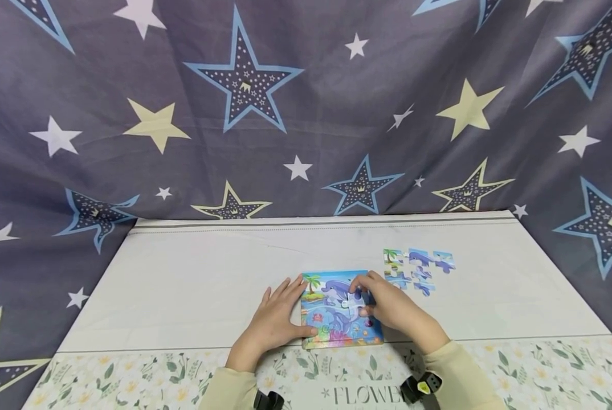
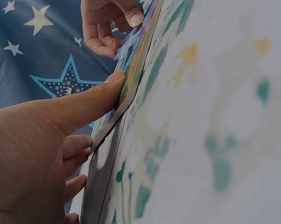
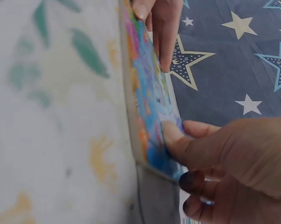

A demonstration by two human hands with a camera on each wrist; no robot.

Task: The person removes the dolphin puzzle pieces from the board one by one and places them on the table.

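Note:
A square jigsaw puzzle [image 1: 331,335] with dolphins, a palm tree and coral lies flat before me. My left hand [image 1: 277,323] steadies its left side, fingers spread along the edge and thumb [image 2: 100,99] across the lower left corner. From the right, my right hand [image 1: 395,307] reaches over the picture. Its thumb and index finger pinch a purple-blue puzzle piece [image 1: 356,302] at the dolphins, right of the middle. A pale patch shows beside that piece. In the right wrist view the right thumb [image 3: 177,142] is low over the board, and the piece is mostly hidden.
Several loose jigsaw pieces [image 1: 421,272] lie in a cluster beyond the right hand. The white table [image 1: 198,285] has a flowered cloth [image 1: 172,373] along its near edge. A dark curtain with stars [image 1: 316,97] hangs behind and at both sides.

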